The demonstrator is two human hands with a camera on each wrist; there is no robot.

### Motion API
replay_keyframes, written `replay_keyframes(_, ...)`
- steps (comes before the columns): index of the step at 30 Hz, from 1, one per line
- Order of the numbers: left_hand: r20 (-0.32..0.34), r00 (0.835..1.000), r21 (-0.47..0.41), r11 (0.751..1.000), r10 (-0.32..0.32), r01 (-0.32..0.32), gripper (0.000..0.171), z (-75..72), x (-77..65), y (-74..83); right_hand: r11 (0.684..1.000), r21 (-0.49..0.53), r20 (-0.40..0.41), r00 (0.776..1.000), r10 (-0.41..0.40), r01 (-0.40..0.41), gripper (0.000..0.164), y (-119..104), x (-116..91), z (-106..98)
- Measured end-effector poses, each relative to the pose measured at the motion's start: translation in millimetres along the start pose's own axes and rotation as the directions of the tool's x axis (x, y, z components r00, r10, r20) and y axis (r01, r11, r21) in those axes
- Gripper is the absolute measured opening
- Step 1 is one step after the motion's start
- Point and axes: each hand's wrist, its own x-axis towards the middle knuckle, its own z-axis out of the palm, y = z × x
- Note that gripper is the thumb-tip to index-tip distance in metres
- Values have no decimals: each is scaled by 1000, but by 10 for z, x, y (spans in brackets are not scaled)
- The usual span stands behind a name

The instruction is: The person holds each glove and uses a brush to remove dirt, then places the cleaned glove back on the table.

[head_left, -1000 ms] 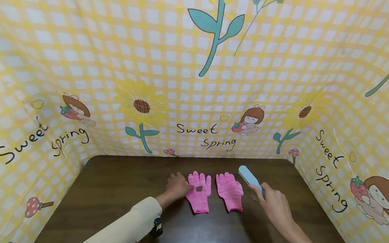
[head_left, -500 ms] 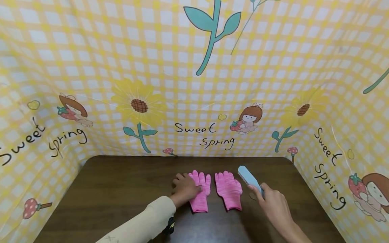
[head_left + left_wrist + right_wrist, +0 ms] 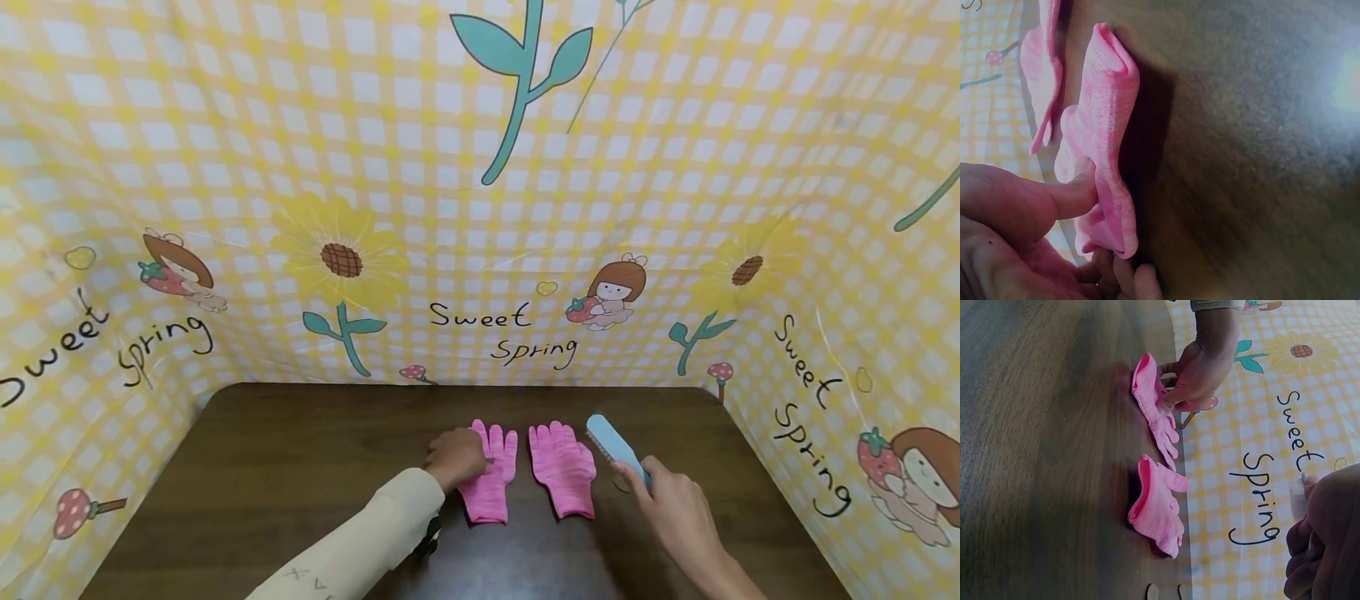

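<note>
Two pink knit gloves lie side by side with fingers pointing away. My left hand [image 3: 456, 457] pinches the thumb-side edge of the left glove [image 3: 487, 500]. In the left wrist view, its thumb presses on the glove while the other fingers curl under the lifted edge. That hand covers most of the dark patch seen earlier on the glove's palm. The right glove [image 3: 567, 479] lies beside it, untouched. My right hand [image 3: 678, 508] grips the handle of a light-blue brush [image 3: 613, 439], held with its bristles facing left and down, just right of the right glove.
Everything is on a dark brown wooden table [image 3: 300, 450]. A yellow-checked cloth [image 3: 480, 250] printed with flowers and "Sweet Spring" walls it at the back and sides. A thin curved dark line [image 3: 621, 483] shows near the brush handle.
My left hand moved right onto the left glove, covered its dark patch, then curled its fingers round the edge. The glove shifted slightly left. My right hand and the brush stayed nearly still.
</note>
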Motion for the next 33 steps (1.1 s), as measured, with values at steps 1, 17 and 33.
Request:
replay_keyframes(1, 3, 1000, 7, 1000, 3, -3, 61, 2, -5, 5, 1000, 1, 2, 1000, -2, 2, 38, 1, 2, 5)
replay_keyframes(17, -74, 977, 2, 980, 200, -200, 32, 8, 28, -58, 1000, -8, 9, 1000, -18, 18, 37, -5, 1, 35)
replay_keyframes(33, -187, 954, -115, 960, 234, -257, 28, -3, -150, 37, 1000, -9, 29, 999, -19, 19, 38, -5, -31, 71)
